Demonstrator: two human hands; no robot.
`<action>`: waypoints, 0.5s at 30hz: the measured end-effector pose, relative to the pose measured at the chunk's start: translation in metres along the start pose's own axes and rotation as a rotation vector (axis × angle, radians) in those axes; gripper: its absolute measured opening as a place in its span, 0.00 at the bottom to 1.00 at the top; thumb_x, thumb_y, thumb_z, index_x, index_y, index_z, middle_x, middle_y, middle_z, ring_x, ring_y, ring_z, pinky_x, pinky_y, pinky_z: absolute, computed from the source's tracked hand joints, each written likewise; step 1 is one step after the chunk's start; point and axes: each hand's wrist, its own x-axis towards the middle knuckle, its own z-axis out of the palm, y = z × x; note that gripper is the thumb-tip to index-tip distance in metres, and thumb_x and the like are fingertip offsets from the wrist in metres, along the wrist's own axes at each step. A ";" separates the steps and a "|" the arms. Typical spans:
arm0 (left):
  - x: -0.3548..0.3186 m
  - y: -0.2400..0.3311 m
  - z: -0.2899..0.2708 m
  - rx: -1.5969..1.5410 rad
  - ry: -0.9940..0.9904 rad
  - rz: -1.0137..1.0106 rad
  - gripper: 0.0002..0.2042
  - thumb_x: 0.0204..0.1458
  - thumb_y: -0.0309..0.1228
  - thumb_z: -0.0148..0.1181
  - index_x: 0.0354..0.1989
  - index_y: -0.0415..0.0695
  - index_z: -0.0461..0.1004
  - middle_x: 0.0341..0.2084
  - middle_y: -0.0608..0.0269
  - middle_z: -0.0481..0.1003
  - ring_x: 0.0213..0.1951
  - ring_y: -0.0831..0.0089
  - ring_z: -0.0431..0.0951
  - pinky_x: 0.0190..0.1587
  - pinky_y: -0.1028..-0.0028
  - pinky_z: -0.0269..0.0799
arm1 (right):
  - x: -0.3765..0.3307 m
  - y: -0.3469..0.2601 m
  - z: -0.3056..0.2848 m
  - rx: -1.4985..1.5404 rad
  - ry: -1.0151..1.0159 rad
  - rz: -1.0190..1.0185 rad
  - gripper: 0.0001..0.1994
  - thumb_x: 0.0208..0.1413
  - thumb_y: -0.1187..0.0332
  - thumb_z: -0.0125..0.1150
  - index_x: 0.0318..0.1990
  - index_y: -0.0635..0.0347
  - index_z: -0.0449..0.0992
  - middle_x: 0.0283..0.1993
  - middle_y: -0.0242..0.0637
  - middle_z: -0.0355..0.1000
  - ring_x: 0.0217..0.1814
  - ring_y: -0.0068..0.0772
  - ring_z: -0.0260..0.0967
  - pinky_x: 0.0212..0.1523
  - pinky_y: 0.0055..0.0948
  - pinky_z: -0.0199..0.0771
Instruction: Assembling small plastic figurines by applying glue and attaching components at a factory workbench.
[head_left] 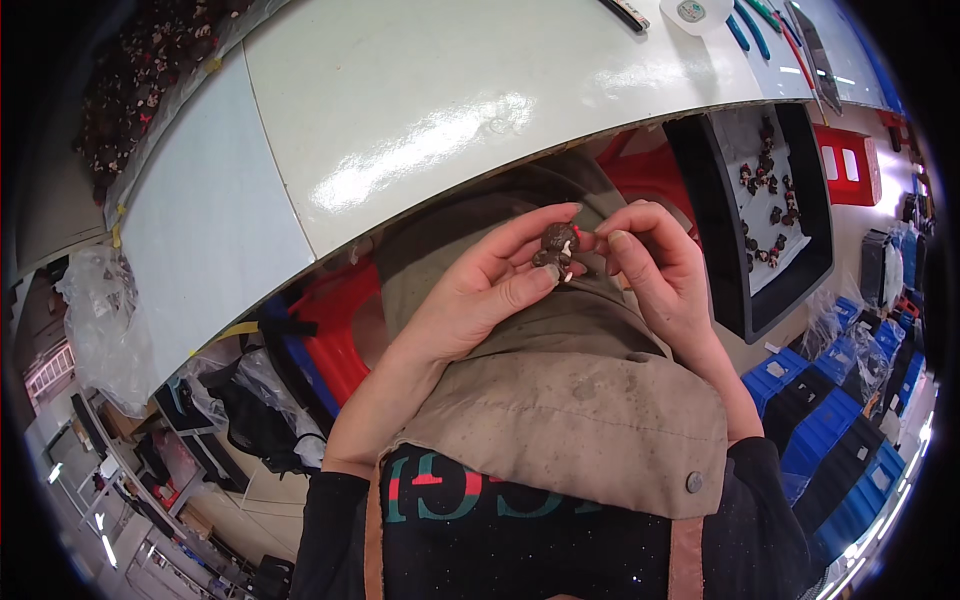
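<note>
Above my lap, my left hand (505,275) grips a small dark brown figurine (560,243) between thumb and fingers. The figurine has a rounded head, a pale patch on its front and a bit of red at its side. Close against its right side, my right hand (655,260) has thumb and forefinger pinched together. Whatever sits between those fingertips, if anything, is too small to make out. The brown apron (570,400) spreads under both hands.
A pale worktable (400,100) curves ahead, with pliers (752,30) at its far right. Many small dark figurines (160,70) are heaped far left. On the right, a black tray (825,240) holds several more. Blue crates (800,400) stand lower right; a red stool (335,320) shows beneath the table.
</note>
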 end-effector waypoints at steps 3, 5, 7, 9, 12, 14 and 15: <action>0.004 0.002 0.002 0.019 0.000 -0.006 0.30 0.53 0.33 0.58 0.63 0.40 0.54 0.53 0.54 0.67 0.52 0.69 0.70 0.56 0.72 0.64 | 0.001 -0.004 -0.003 -0.001 -0.015 0.010 0.05 0.60 0.74 0.48 0.41 0.64 0.68 0.37 0.31 0.66 0.31 0.14 0.61 0.30 0.13 0.61; -0.001 0.002 0.001 0.030 -0.006 -0.004 0.30 0.53 0.33 0.58 0.63 0.40 0.54 0.52 0.54 0.67 0.51 0.70 0.70 0.56 0.72 0.64 | -0.001 -0.008 0.002 -0.044 0.031 0.003 0.05 0.60 0.75 0.48 0.41 0.64 0.68 0.39 0.32 0.65 0.32 0.15 0.61 0.31 0.13 0.61; -0.001 0.003 0.004 0.032 -0.039 0.029 0.30 0.53 0.33 0.58 0.63 0.40 0.54 0.52 0.54 0.67 0.51 0.70 0.70 0.55 0.72 0.64 | 0.005 -0.008 -0.007 -0.130 0.079 -0.140 0.06 0.58 0.79 0.44 0.38 0.63 0.68 0.44 0.36 0.63 0.34 0.17 0.61 0.35 0.15 0.61; -0.005 0.005 0.006 0.086 -0.034 0.021 0.25 0.56 0.23 0.50 0.63 0.41 0.54 0.52 0.59 0.66 0.52 0.73 0.68 0.56 0.74 0.62 | 0.010 -0.011 -0.032 -0.272 0.082 -0.303 0.07 0.55 0.81 0.41 0.35 0.62 0.67 0.45 0.38 0.62 0.35 0.19 0.61 0.38 0.17 0.62; -0.011 0.008 0.007 0.079 0.004 0.028 0.26 0.55 0.21 0.50 0.63 0.41 0.54 0.52 0.59 0.66 0.51 0.75 0.68 0.56 0.75 0.62 | 0.035 -0.023 -0.056 -0.205 0.240 -0.439 0.04 0.56 0.77 0.42 0.33 0.62 0.66 0.44 0.40 0.63 0.35 0.21 0.61 0.41 0.21 0.62; -0.010 0.010 0.009 0.099 0.006 0.064 0.27 0.54 0.25 0.53 0.63 0.40 0.54 0.51 0.57 0.67 0.50 0.73 0.69 0.55 0.73 0.63 | 0.049 -0.036 -0.069 -0.178 0.376 -0.429 0.06 0.58 0.73 0.45 0.40 0.62 0.67 0.44 0.39 0.64 0.37 0.22 0.62 0.43 0.21 0.62; -0.015 0.009 0.011 0.116 0.021 0.075 0.29 0.53 0.29 0.56 0.63 0.40 0.54 0.51 0.55 0.67 0.48 0.72 0.70 0.54 0.72 0.64 | 0.053 -0.047 -0.070 -0.163 0.460 -0.363 0.09 0.58 0.71 0.47 0.44 0.63 0.68 0.45 0.38 0.65 0.38 0.22 0.63 0.44 0.21 0.62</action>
